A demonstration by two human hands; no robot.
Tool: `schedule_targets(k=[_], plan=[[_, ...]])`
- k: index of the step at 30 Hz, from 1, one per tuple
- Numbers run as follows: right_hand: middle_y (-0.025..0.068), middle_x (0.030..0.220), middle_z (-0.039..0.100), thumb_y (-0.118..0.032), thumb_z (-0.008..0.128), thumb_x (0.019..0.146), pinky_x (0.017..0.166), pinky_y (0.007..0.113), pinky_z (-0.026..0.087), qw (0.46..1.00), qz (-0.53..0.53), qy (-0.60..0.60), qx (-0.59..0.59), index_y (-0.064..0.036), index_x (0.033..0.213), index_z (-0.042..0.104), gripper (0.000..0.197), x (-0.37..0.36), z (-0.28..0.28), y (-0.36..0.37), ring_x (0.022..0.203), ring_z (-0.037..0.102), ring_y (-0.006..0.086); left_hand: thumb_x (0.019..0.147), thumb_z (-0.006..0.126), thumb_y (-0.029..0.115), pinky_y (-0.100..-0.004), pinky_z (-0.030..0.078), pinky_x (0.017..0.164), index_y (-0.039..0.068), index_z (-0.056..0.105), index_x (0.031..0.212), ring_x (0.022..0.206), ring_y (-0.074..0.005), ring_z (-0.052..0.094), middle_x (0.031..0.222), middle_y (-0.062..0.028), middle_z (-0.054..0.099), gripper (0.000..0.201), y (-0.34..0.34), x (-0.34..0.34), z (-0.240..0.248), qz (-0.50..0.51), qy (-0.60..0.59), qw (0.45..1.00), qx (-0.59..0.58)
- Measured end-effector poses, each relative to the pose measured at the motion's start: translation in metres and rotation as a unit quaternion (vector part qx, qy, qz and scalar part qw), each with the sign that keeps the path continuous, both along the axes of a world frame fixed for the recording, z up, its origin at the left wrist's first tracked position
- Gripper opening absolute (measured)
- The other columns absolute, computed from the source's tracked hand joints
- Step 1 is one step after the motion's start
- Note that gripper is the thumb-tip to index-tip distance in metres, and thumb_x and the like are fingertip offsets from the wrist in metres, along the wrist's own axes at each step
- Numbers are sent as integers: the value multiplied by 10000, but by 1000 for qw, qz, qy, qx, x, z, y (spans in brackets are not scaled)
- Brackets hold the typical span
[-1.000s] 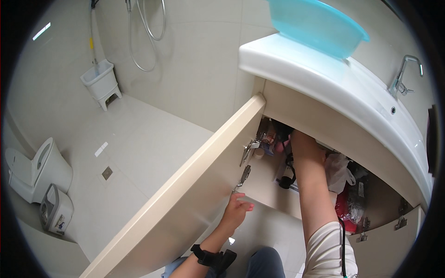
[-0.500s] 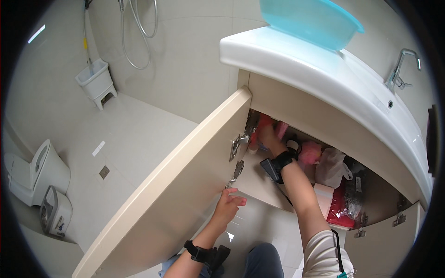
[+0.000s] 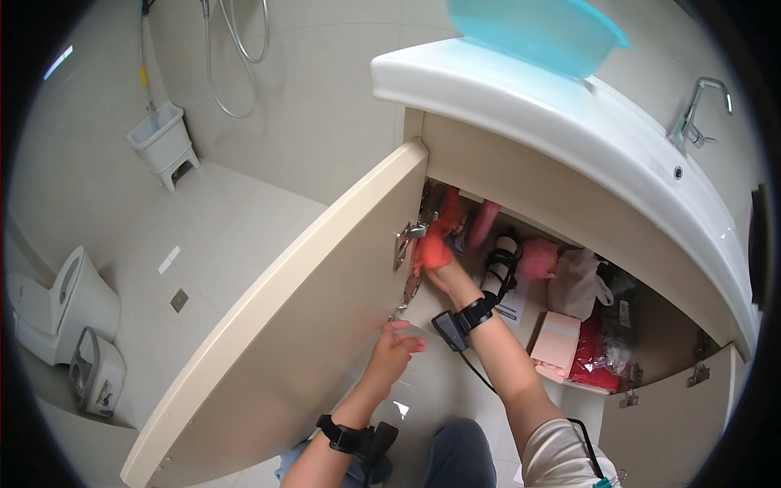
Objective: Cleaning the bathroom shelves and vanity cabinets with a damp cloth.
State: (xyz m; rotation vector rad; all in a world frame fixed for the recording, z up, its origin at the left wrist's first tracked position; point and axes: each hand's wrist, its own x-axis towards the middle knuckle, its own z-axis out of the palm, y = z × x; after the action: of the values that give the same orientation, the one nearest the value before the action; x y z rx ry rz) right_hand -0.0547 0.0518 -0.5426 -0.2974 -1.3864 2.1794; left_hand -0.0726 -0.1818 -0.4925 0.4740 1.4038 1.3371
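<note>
Red cloth (image 3: 434, 249), apparently, in right hand (image 3: 447, 277) crowds the door's hinged edge (image 3: 415, 193).

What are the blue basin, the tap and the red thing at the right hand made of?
The blue basin looks like smooth plastic, because light seems to pass through it. The tap looks like shiny metal, perhaps chrome-plated, with bright, mirror-like glints. The red thing at the right hand looks soft and crumpled, maybe thin cloth or plastic; it's too blurry to be sure.
</note>
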Motion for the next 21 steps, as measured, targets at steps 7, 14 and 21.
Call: schedule_targets(k=[7,14,21], plan=[[32,1021,508,-205,467,913,772,264,454,989,-32,-108,92,-69,1206,346,345,10,25,-32,894,527,118,860,447,137,-304,395,836,68,342,1196,946,-148,563,1010,-81,597,359,0,1,4,10,10,1000,-15],[102,1059,505,-185,620,784,833,309,424,952,-134,-89,261,-18,1100,410,414,-4,51,-5,940,520,180,859,457,130,-298,397,830,56,331,1214,944,-146,562,1007,-81,595,384,3,6,5,9,15,1000,-10],[117,1052,551,-149,630,748,859,322,414,942,-21,-122,312,-4,1081,488,390,11,44,-42,999,514,208,856,468,125,-299,390,831,56,331,1213,939,-148,563,1010,-81,595,389,-2,1,4,17,21,999,-21]])
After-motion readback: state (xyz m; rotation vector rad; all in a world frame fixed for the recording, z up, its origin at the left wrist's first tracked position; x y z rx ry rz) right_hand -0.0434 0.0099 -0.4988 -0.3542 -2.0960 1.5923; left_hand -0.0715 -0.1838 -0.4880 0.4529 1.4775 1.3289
